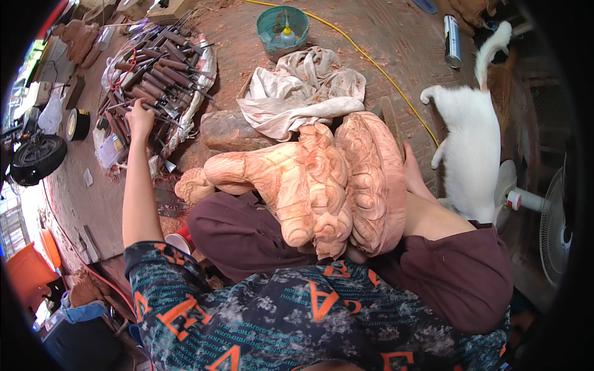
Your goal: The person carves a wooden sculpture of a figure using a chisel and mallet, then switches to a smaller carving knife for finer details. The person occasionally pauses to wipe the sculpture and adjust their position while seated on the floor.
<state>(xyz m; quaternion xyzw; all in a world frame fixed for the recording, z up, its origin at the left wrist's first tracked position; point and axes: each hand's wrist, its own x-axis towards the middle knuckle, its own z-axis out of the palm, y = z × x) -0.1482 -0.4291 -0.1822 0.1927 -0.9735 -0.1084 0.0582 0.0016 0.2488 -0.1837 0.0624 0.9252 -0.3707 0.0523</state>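
Note:
My left hand point(141, 119) reaches to the far left, into a heap of carving chisels point(166, 77) with brown wooden handles. Its fingers are bent closed around a chisel point(119, 106) there. Across my lap lies a pale reddish wood carving point(297, 179), on its side. It has rounded, curling relief, and a broad scalloped base point(377, 185) faces right. My right hand does not show. A bare foot point(417, 173) sticks out past the carving's base.
A crumpled, dusty cloth point(303, 93) and a wood block point(232, 131) lie beyond the carving. Farther back is a green bucket point(283, 46) holding a bottle. A yellow cord point(365, 52) crosses the floor. At right are a white cat point(471, 145), a spray can point(452, 42) and a fan point(552, 219).

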